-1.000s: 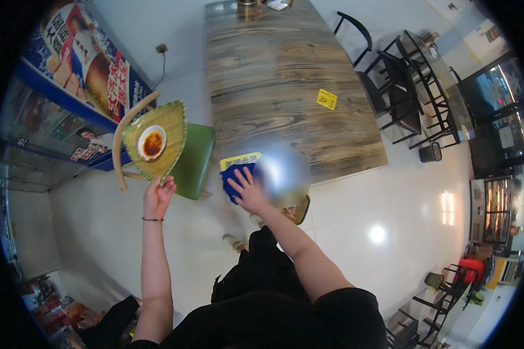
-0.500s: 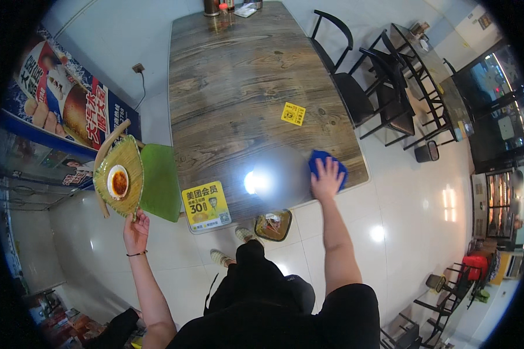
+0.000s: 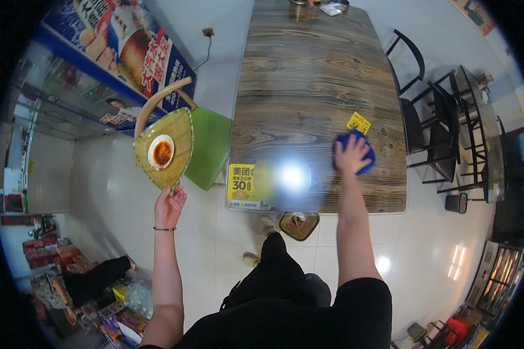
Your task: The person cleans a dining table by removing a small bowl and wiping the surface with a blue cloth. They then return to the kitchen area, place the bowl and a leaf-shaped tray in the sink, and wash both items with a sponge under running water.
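My left hand (image 3: 169, 208) pinches the near tip of a woven bamboo tray (image 3: 180, 128), holding it up to the left of the table. A small white dish (image 3: 151, 154) with reddish-brown sauce or food sits in the tray. My right hand (image 3: 353, 156) lies flat with fingers spread on a blue cloth (image 3: 365, 170), pressing it against the wooden tabletop (image 3: 314, 75). The cloth touches or nearly touches a small yellow card (image 3: 358, 123) on the table. Near the table's front left corner is a yellow printed placard (image 3: 241, 180), partly veiled by a bright glare.
A chair with a green seat (image 3: 206, 148) stands left of the table, in front of a blue-panelled drinks cooler (image 3: 122, 52). Black chairs (image 3: 419, 122) line the right side. A waste bin (image 3: 300, 227) stands by my feet. Small items (image 3: 332, 8) sit at the table's far end.
My right hand has slid the blue cloth leftward and farther from me, up to the yellow card. The whole view has shifted. My left hand still holds the tray beside the green chair.
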Available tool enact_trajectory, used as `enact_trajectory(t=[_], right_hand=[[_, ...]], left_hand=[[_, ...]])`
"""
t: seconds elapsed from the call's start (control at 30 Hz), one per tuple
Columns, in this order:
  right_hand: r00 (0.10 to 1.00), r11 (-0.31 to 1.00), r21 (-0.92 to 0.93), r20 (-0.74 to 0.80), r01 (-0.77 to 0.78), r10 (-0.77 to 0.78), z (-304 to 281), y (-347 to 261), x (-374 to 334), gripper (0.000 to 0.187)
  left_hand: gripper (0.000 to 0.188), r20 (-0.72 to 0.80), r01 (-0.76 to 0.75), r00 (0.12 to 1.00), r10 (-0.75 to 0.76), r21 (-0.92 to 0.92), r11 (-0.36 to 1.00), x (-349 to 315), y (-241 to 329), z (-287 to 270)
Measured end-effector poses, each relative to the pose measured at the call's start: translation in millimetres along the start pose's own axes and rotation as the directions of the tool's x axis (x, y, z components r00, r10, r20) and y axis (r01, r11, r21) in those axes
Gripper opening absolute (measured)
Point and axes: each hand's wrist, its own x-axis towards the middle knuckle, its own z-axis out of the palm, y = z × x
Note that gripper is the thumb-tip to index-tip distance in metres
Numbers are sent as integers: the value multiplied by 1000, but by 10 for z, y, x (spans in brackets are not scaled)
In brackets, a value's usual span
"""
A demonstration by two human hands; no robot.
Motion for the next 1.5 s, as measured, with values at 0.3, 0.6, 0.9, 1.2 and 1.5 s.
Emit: enact_trajectory(t=[0.3,0.6,0.9,1.2,1.5], right_hand=[[684,692,46,121,720,-719,240,-946,-1286,61],[627,633,-22,164,774,-761,228,-760,-1869,65],[626,632,-64,246,772,-740,207,-784,-1833,63],[450,455,28,94,890,-888,481,-520,-1732,67],[596,612,-56,314,789,-739,657,-721,-1997,67]], left_hand=[[23,19,-109,994,109,17,994,-273,-31,-125],[23,-4,-116,993,117,89,989,-853,-362,-425],[23,-64,-94,993,100,91,991,-1139,-569,-693],[26,40,-110,993,109,24,994,-633,-862,-1077],[26,-147,-112,983,109,-10,994,-866,-154,-1178]])
